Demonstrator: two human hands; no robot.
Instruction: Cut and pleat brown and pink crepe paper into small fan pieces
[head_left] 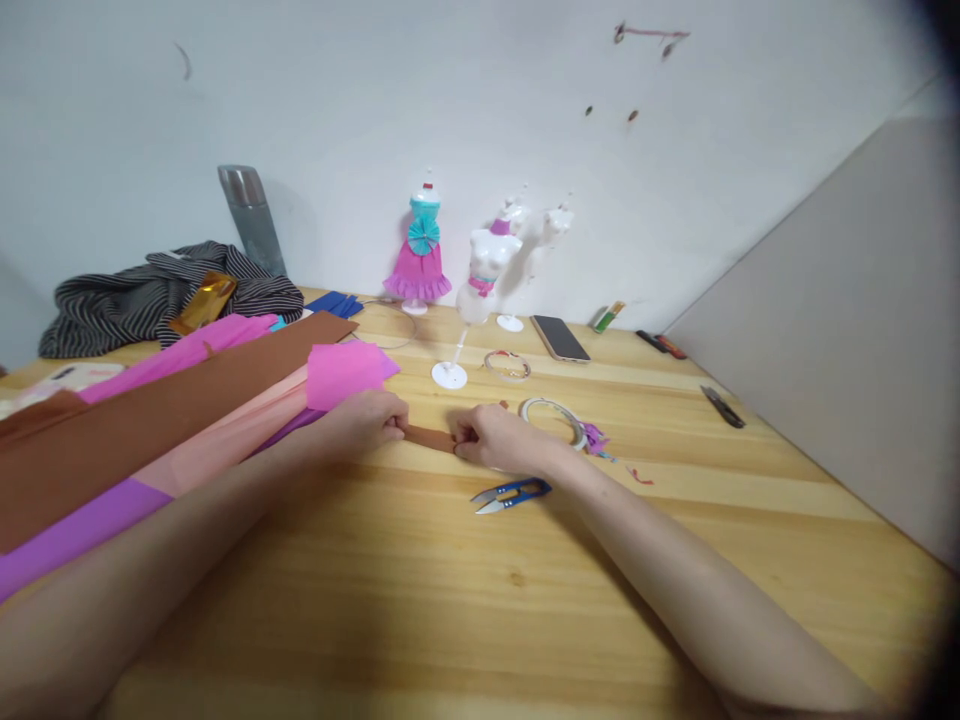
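Brown strip (430, 438) at the middle of the surface (420, 590), spanning the short gap between two hands; taken here as the centre of the clock, 12 being toward the wall. Left hand (379, 415) on its 9 o'clock end, fingers pinched narrow on the strip. Right hand (491, 437) on its 3 o'clock end, fingers curled tight over it; exact fingertip placement hidden. Strip runs fairly straight, dipping slightly toward the right hand; cannot tell whether it touches the wood. Blue-handled snips (525, 488) at 4 o'clock, just beside the right hand, blades apart, tips toward 9. Tape roll (553, 402) lies flat at 3 o'clock, near the right wrist, purple scraps (595, 438) against its far side. White mannequin (491, 255) at 1 o'clock, pink band at the waist; dressed mannequin (418, 250) at 12, nearer the wall, turquoise top and pink skirt. Phone (561, 338) flat at 2 o'clock. Cutter (721, 407) well out at 3. Toward 9 o'clock, overlapping sheets: long brown paper (187, 405) and a bright pink sheet (345, 375) just beyond the left hand. Striped cloth (112, 300) bunched at 10 o'clock, grey bottle (255, 225) tilted behind it.
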